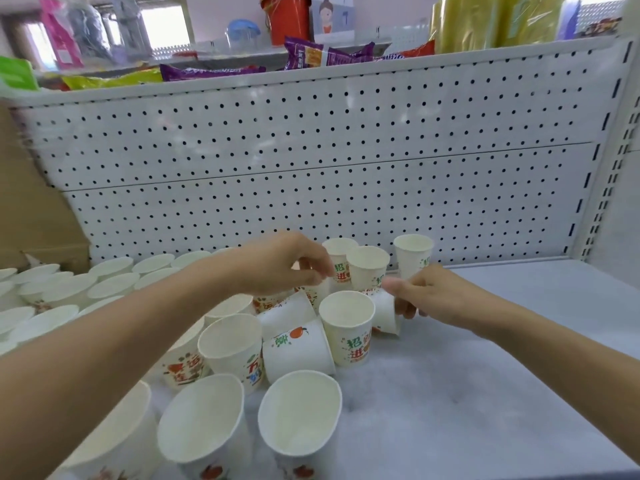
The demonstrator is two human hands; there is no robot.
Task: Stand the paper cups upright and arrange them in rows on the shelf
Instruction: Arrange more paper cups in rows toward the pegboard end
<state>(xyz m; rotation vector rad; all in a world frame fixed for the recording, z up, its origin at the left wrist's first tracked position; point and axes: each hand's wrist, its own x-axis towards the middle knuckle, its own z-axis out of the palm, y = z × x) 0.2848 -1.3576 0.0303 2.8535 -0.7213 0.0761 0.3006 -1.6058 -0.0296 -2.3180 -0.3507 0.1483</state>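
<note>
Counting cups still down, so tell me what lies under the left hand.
Beneath the left hand a tipped cup lies on its side, a printed cup beside it. The fingers hide the top of another cup; whether they grip it cannot be told.

place: shop | fixture: white retail shelf (485, 358) with perforated metal back panel (311, 161), slotted upright (620, 174) at right | stock: snack packets (207, 71) on far upper shelf | cardboard box (34, 216) at left

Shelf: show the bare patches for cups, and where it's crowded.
Bare: the shelf right of the right hand, up to the pegboard and side post; also the front right corner. Crowded: upright rows far left, tumbled cups in the centre.
</note>
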